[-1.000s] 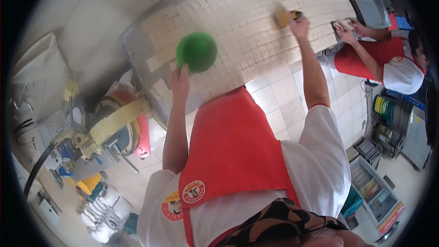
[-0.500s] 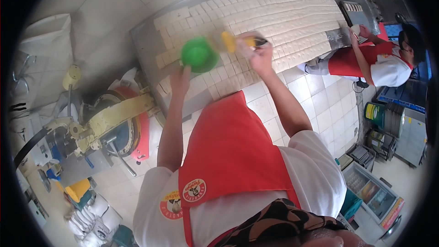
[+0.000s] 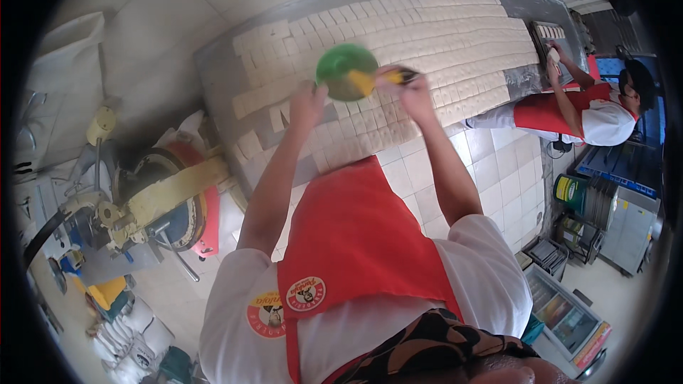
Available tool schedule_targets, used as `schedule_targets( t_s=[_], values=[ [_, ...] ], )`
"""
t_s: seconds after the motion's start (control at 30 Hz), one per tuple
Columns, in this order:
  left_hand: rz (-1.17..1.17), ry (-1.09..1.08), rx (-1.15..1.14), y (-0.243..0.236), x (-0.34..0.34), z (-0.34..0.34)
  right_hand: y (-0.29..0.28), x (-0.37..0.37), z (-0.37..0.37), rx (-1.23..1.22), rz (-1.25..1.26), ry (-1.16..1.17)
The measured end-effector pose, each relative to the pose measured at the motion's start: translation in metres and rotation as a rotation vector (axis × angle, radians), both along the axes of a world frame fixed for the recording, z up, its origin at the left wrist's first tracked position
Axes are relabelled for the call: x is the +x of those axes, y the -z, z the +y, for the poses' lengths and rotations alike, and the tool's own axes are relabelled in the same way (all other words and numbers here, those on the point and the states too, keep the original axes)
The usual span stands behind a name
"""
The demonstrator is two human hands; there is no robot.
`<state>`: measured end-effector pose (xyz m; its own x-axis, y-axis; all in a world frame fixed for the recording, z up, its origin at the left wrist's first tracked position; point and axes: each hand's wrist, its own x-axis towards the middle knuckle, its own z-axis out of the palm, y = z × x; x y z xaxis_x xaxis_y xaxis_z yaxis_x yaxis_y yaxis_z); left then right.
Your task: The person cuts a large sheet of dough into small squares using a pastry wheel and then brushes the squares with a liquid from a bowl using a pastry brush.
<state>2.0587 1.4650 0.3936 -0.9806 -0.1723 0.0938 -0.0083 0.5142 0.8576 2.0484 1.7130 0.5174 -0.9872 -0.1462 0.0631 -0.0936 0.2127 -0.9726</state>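
A green bowl point(image 3: 339, 60) is held at its near rim by my left hand point(image 3: 310, 99) over rows of pale cut dough pieces point(image 3: 448, 50) on a steel table point(image 3: 210, 67). My right hand point(image 3: 413, 91) is closed on the handle of a yellow brush point(image 3: 363, 82), whose blurred yellow end is at or inside the right part of the bowl; whether it touches the bowl I cannot tell. The dark handle end sticks out above my right fingers.
A co-worker point(image 3: 548, 114) in a red apron stands at the table's right end by a tray point(image 3: 551, 35), holding something pale. Machinery point(image 3: 163, 192) stands at my left, near white sacks point(image 3: 135, 327). At the lower right are stacked trays point(image 3: 541, 259) and a glass-topped case point(image 3: 565, 313).
My right hand has moved left and downward with the brush from over the dough to the bowl. My left hand and bowl have moved slightly right.
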Motion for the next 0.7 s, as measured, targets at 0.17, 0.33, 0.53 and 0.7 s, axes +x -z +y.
schedule_targets(
  t_s=[0.17,0.33,0.53,0.7],
  values=[
    [-0.106,-0.086,0.137,-0.012,-0.072,0.008,0.03,-0.101,0.104,-0.805,-0.18,0.219],
    [0.032,-0.12,0.214,-0.011,-0.102,0.013,0.06,-0.247,0.126,-0.587,-0.008,0.46],
    [-0.23,-0.175,0.224,-0.013,-0.071,0.016,0.151,-0.395,0.211,0.586,0.284,0.407],
    [-0.266,-0.399,0.404,-0.022,-0.038,0.011,0.121,-0.435,0.233,1.145,0.575,0.473]
  ],
)
